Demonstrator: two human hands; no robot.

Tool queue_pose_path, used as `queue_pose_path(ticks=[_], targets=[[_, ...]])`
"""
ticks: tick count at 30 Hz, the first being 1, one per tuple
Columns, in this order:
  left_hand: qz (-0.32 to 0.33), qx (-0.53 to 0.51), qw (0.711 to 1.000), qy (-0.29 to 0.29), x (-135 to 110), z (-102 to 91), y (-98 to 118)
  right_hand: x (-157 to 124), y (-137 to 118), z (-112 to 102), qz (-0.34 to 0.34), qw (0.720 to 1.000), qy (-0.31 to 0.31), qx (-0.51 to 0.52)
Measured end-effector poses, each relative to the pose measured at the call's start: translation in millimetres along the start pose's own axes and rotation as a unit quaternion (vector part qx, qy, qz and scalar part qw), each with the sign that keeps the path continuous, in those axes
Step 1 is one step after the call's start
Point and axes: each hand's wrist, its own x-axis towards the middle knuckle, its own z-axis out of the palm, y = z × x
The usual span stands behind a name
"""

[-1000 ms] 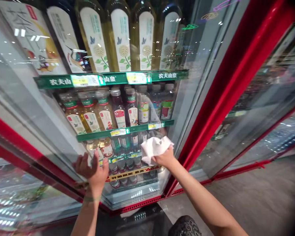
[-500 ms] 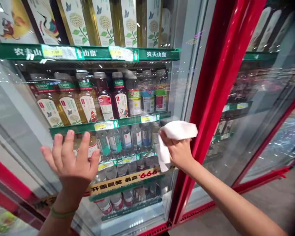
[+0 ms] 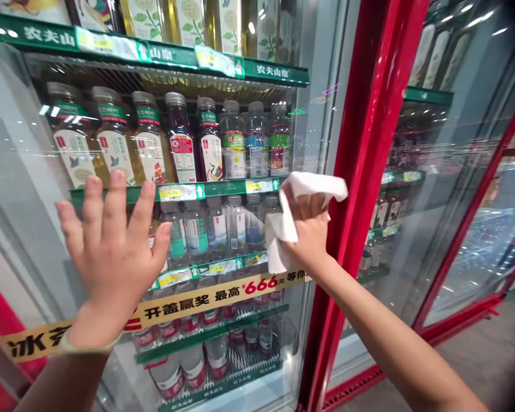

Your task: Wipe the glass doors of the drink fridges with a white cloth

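Observation:
My right hand (image 3: 306, 234) is closed on a white cloth (image 3: 315, 184), its folds spilling out over the knuckles and down the left side. The cloth lies against the glass door (image 3: 315, 137) close to the red frame (image 3: 356, 171). My left hand (image 3: 115, 246) is spread open, palm toward the same glass, with a pale band (image 3: 88, 345) at the wrist; whether the palm touches the glass I cannot tell. Behind the glass, bottled drinks (image 3: 182, 151) stand in rows on green-edged shelves (image 3: 223, 187).
A yellow printed strip (image 3: 210, 303) runs across the door below my hands. Price tags (image 3: 178, 193) line the shelf edges. To the right stands another red-framed cooler door (image 3: 429, 286) with bottles behind it, and grey floor (image 3: 467, 343) lies below.
My view has shifted, and the shelves sit higher in it. The cloth and my right hand appear higher, still by the red frame. My left hand also appears higher and slightly left, still spread.

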Motion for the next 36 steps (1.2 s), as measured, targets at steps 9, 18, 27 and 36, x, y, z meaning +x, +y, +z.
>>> queue_pose_path(ticks=[9, 18, 27, 36], targets=[[-0.008, -0.008, 1.000, 0.021, -0.7, 0.1, 1.6, 28.9, -35.1, -10.1, 0.023, 0.998, 0.041, 0.034], [0.082, 0.021, 0.995, -0.050, -15.9, -41.2, -50.3, 51.3, -85.9, -23.6, -0.070, 0.993, 0.037, 0.093], [0.016, 0.061, 0.998, -0.006, -47.8, -60.8, -102.1, 74.6, -166.0, -32.8, -0.155, 0.977, 0.064, 0.130], [0.152, 0.037, 0.987, 0.023, -59.3, -73.4, -125.0, 112.8, -219.4, -40.0, -0.258, 0.946, 0.082, 0.181]])
